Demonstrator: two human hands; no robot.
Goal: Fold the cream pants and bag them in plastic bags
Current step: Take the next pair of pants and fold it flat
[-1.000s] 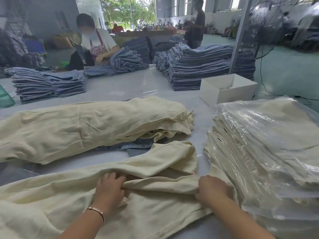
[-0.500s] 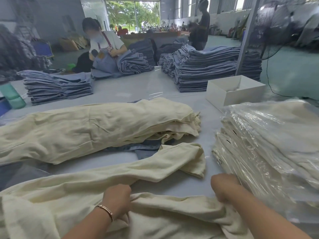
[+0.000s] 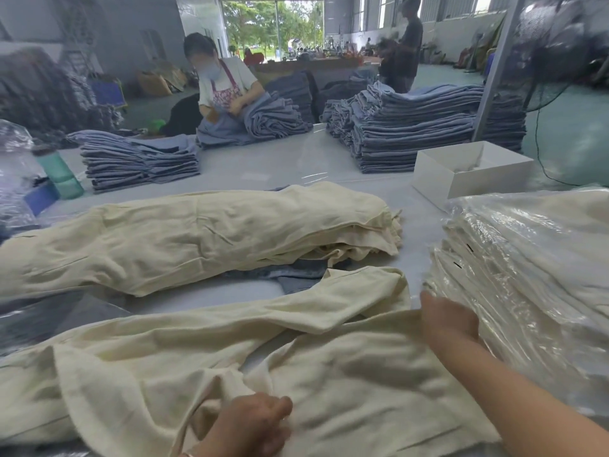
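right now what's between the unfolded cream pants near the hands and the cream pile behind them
In the head view, a crumpled blue denim piece and a bare strip of grey table lie between the unfolded cream pants and the cream pile.

We're inside a garment factory's packing floor, a big open hall with a green floor [image 3: 573,127] and a wide doorway [image 3: 270,24] showing trees outside. A long tabletop [image 3: 263,166] carries stacks of folded blue jeans [image 3: 412,127], a heap of cream pants [image 3: 197,239] and a pile of bagged pants [image 3: 527,265] in clear plastic. A seated worker [image 3: 224,84] sorts denim, another person [image 3: 408,44] stands behind. At far right, blurred, there's what looks like a standing fan [image 3: 553,44].
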